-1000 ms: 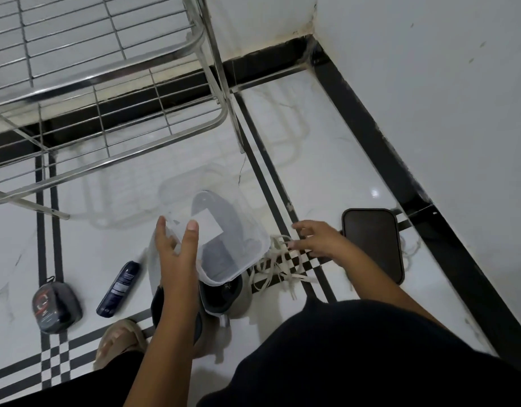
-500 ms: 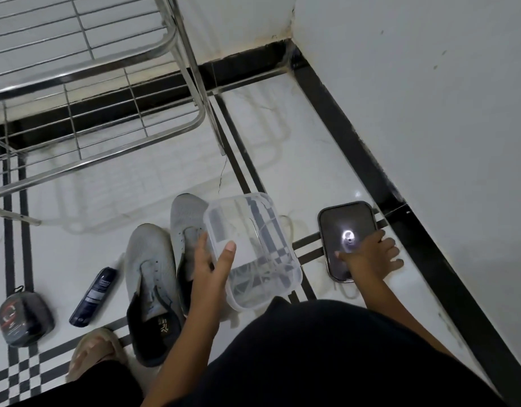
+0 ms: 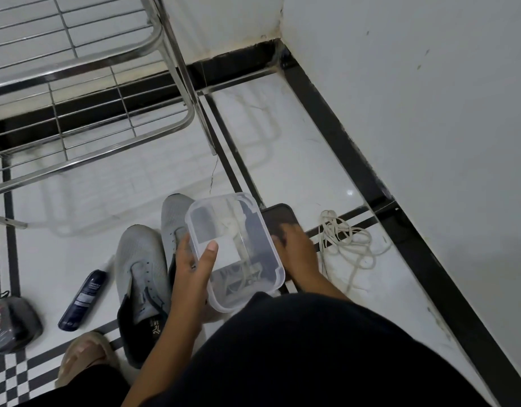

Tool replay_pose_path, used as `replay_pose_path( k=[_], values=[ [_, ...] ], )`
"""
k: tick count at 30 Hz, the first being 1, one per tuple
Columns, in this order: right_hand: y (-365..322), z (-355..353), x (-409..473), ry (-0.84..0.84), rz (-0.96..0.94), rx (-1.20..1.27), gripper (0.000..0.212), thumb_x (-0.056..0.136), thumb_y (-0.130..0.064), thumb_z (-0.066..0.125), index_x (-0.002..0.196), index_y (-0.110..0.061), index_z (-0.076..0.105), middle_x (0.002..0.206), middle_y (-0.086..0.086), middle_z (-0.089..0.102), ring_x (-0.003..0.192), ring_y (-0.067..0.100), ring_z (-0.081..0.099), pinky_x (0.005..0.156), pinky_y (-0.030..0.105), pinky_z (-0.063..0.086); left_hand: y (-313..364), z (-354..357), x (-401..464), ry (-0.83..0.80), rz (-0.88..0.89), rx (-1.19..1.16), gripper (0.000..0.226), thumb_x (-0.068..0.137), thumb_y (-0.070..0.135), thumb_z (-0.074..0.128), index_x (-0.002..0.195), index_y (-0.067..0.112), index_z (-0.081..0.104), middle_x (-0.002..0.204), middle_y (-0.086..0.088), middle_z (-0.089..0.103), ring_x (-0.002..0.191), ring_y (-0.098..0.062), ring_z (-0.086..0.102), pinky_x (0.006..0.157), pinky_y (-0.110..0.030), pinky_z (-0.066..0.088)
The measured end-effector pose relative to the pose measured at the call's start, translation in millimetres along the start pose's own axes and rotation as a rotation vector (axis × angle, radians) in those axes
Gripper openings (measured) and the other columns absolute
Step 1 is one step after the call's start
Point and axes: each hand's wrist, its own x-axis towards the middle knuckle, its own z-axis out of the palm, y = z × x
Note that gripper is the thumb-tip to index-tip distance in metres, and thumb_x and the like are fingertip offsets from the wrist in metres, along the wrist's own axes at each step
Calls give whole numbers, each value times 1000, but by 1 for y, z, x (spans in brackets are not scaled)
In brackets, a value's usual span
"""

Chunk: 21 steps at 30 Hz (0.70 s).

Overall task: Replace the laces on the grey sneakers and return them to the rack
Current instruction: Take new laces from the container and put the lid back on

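Grey mesh sneakers (image 3: 142, 259) lie side by side on the tiled floor (image 3: 297, 160), long axes parallel, toes pointing toward the steel wire rack (image 3: 86, 83). Beside them, the left hand (image 3: 191, 268) grips a clear plastic box (image 3: 235, 251); the right hand (image 3: 297, 254) rests flat on a black phone (image 3: 280, 218). Cream laces (image 3: 341, 245) lie tangled further right.

Tiled floor (image 3: 297, 160); sneakers (image 3: 142, 265), laces (image 3: 346, 245)
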Motion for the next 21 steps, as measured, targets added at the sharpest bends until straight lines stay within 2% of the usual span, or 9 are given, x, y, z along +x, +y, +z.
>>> replay_pose_path(
  k=[2, 3, 6, 8, 11, 13, 15, 18, 21],
  values=[
    [28, -16, 15, 218, 144, 38, 39, 94, -30, 54, 130, -15, 54, 124, 13, 55, 112, 32, 53, 87, 41, 46, 1, 1, -2, 8, -4, 12, 51, 95, 28, 53, 143, 25, 37, 112, 13, 58, 83, 7, 62, 53, -6, 48],
    [44, -26, 22, 243, 246, -12, 47, 92, -32, 58, 135, -16, 49, 132, 16, 49, 121, 35, 45, 91, 42, 44, 1, 2, -3, -1, -3, 19, 50, 95, 28, 52, 142, 25, 37, 108, 17, 56, 79, 12, 62, 52, -4, 47],
    [86, -47, 35, 33, 572, -126, 98, 77, -57, 70, 151, -30, 13, 158, 17, 5, 143, 44, 6, 106, 60, 29, -4, 7, -3, -39, -19, 7, 62, 89, 38, 58, 144, 27, 34, 114, 12, 58, 88, 5, 64, 59, -11, 52],
    [101, -44, 33, -60, 600, -139, 106, 72, -62, 72, 151, -32, 8, 158, 16, -4, 142, 45, 6, 105, 61, 29, -11, 8, -3, -73, -34, 7, 78, 77, 56, 65, 144, 34, 33, 130, 1, 57, 104, -9, 64, 73, -25, 58],
    [106, -29, 23, 56, 441, -198, 63, 87, -39, 66, 141, -21, 41, 146, 17, 26, 125, 38, 36, 91, 44, 46, -15, 10, -7, -80, -64, 43, 93, 61, 76, 69, 141, 49, 31, 148, 5, 41, 130, -17, 47, 101, -45, 46],
    [104, -20, 14, 160, 330, -264, 38, 93, -16, 58, 131, -13, 53, 133, 16, 44, 112, 32, 50, 84, 35, 48, -18, 10, -7, -85, -68, 54, 93, 58, 78, 69, 139, 52, 31, 149, 6, 39, 131, -19, 46, 103, -48, 44],
    [102, -19, 10, 169, 276, -261, 26, 93, -5, 55, 118, -6, 59, 117, 16, 57, 99, 28, 59, 78, 32, 49, -21, 11, -4, -82, -74, 64, 94, 56, 78, 70, 138, 52, 32, 147, 5, 42, 127, -19, 49, 101, -47, 47],
    [96, -43, 17, 145, 389, 44, 16, 89, -6, 58, 102, -4, 67, 96, 11, 68, 81, 24, 62, 67, 28, 46, -24, 12, 0, -76, -79, 83, 96, 57, 77, 70, 140, 50, 30, 144, 5, 46, 123, -16, 53, 100, -44, 48],
    [62, -95, 15, 38, 420, 575, 20, 86, -5, 64, 106, 0, 68, 90, 11, 68, 75, 21, 65, 64, 27, 53, -23, 14, 4, -69, -45, 162, 105, 56, 81, 67, 145, 45, 24, 150, 6, 37, 131, -17, 45, 106, -45, 42]
  ],
)
